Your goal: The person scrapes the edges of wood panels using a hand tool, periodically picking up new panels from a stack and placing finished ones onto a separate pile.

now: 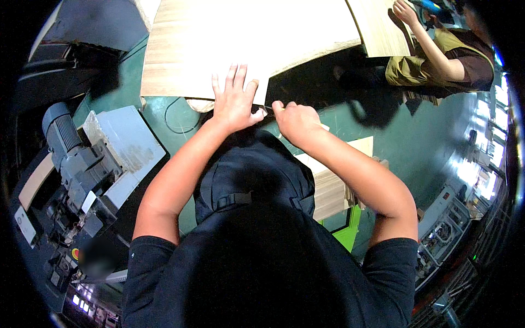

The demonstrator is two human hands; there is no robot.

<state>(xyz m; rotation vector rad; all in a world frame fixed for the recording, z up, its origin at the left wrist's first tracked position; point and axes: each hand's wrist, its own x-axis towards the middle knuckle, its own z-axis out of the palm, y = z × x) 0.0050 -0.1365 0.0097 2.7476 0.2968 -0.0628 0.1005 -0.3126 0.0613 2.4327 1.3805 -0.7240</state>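
A large wood-grain board (202, 60), pale and brightly lit, lies in front of me. My left hand (235, 101) rests on its near edge, open, with the fingers spread flat on the surface and the thumb out toward the corner. Just right of that corner, my right hand (298, 123) is closed in a fist around a thin tool (268, 107). A short, slim piece of it shows between the fist and the board's edge; its kind is too small to tell, and the rest is hidden in the fingers.
A grey machine with a motor (63, 128) stands at left beside a pale metal plate (128, 153). Wood-grain panels (331, 191) rest by a green frame (349, 229) at my right. A co-worker (437, 65) at far right holds a blue tool (427, 5) over another board (380, 33).
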